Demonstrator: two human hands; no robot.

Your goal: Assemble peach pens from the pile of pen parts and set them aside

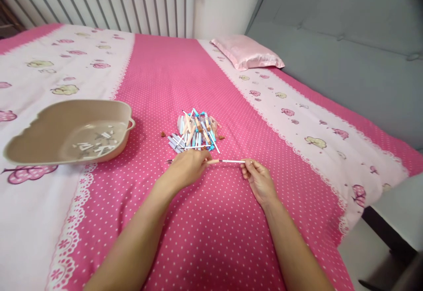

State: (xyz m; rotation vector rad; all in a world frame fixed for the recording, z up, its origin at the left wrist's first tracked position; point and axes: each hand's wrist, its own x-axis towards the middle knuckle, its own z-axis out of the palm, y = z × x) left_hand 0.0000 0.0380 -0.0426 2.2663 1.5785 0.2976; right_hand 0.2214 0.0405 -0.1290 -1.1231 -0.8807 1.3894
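My left hand (190, 165) is closed around a peach pen barrel (212, 162), whose middle is hidden by the fingers. Dark thin tips (169, 161) stick out on the hand's left side. From the barrel's right end runs a thin white pen refill (232, 161), dark where the two meet. My right hand (258, 177) pinches the refill's far end between thumb and fingers. Just beyond my hands lies a heap of pen parts (198, 130) in peach, blue, grey and white. Small brown pieces (163, 134) lie beside the heap.
A beige plastic basin (56, 128) with small white and clear pieces in it stands at left. Everything rests on a pink dotted bedspread (211, 238). Farther back are a pink pillow (246, 52), a grey padded headboard (337, 40) and a white radiator (139, 5).
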